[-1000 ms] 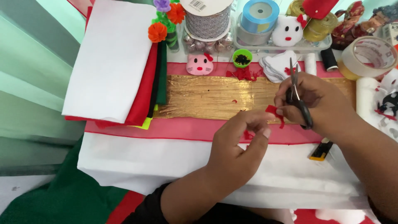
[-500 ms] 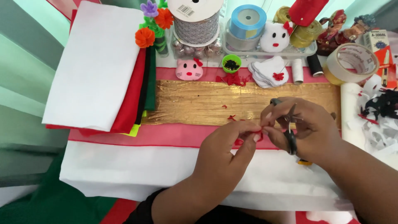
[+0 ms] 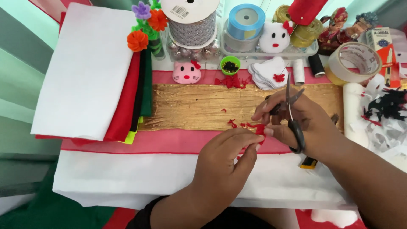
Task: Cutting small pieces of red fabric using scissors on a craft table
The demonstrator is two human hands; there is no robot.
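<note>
Red felt scrap (image 3: pixel 259 128) pinched between left hand (image 3: pixel 229 163), right hand (image 3: pixel 296 121).

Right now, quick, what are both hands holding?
Left hand: pinching a small red felt piece.
Right hand: closed around black scissors, also touching the piece.

fingers (image 3: pixel 248 142) hide most of the small red felt piece (image 3: pixel 259 128).
</note>
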